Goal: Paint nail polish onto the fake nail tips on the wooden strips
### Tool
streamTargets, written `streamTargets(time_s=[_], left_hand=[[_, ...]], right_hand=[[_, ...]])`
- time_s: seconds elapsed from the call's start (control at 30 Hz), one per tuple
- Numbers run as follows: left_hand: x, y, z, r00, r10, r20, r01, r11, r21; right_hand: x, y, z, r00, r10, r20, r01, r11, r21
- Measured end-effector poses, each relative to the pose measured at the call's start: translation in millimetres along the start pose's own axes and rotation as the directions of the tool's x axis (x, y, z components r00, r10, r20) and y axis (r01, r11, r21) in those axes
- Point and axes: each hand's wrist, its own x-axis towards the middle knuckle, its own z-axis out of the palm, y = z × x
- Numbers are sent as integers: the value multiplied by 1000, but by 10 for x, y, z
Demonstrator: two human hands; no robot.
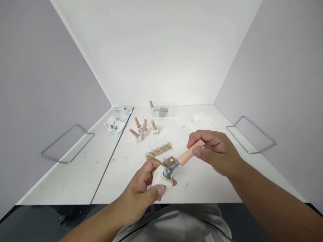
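Note:
My left hand [145,188] is closed round a square white nail polish bottle [160,178], tilted, with blue-grey polish smeared over its neck. Between the thumb and fingers of my right hand [214,149] is the long peach cap of a nail polish brush [189,153]. Its polish-coated lower end meets the bottle's mouth at a slant; whether the bristles are inside I cannot tell. Just behind the bottle lies a small brown holder [171,160] with a grey nail tip, partly hidden. Farther back, a wooden strip [158,151] carries several clear nail tips.
Several peach-capped polish bottles [154,129] stand at the middle left. A clear tray [166,112] with bottles sits by the back wall. A stained cloth [118,119] lies left, white tissue [202,119] right. Wire handles [252,134] stick out at both sides.

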Motion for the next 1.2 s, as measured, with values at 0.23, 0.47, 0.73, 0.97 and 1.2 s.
streamTargets(time_s=[0.23,0.47,0.73,0.97,1.2], left_hand=[[-4,14,-23,1000,-17,24,16,999,39],[-18,-74,-74,1000,-1,-25,2,1000,19],[-74,-144,-471,954,103,-280,-98,995,32],[-233,-374,-817,820,174,-546,-125,984,126],[-376,-412,-1002,715,54,-697,-120,992,-46]], right_hand=[[22,-46,151,994,31,102,-23,997,-79],[56,5,216,984,68,162,-66,998,-17],[-331,451,62,970,150,-193,-201,939,-280],[-600,526,479,953,291,86,-148,693,-705],[-530,559,692,955,286,-82,-228,524,-821]])
